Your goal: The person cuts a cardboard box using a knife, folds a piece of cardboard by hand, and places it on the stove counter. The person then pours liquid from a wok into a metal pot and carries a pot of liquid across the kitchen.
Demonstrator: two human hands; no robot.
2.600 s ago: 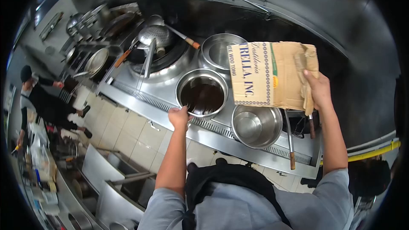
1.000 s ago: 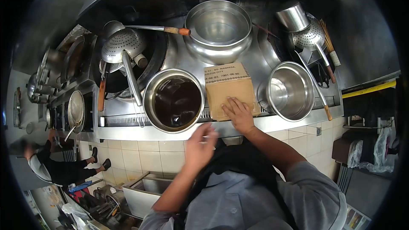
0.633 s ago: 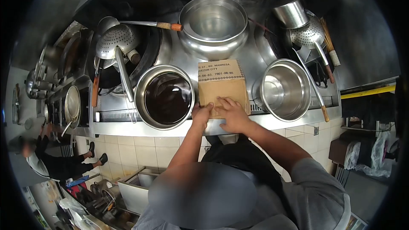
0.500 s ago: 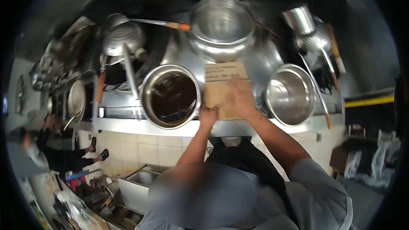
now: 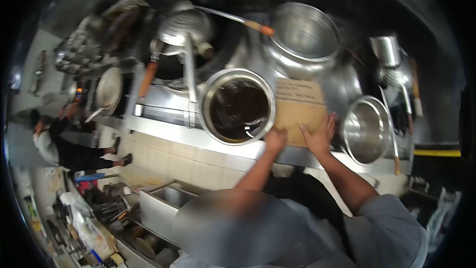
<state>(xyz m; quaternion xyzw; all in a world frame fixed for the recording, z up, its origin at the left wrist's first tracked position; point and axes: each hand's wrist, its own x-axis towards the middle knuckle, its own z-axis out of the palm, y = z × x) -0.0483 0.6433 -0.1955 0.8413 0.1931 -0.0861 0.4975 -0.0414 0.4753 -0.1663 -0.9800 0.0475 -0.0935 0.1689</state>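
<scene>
In the head view, a cardboard box [image 5: 298, 111] on the steel counter [image 5: 173, 130], long axis running front to back, slightly skewed, with printed lettering [image 5: 297, 90] toward the far end. Held at the near end, between both hands: left hand [image 5: 276, 140] at the near left corner, thumb on top, grip too blurred to tell; right hand [image 5: 320, 134] open, fingers spread along the right side, not clenched. Near end close to the counter's front edge. Tight on the left, just beside the pot of dark liquid [image 5: 238, 108]. Wider gap rightward, before the steel pot [image 5: 368, 130]. Behind, near the far end, a large round pot [image 5: 306, 32].
</scene>
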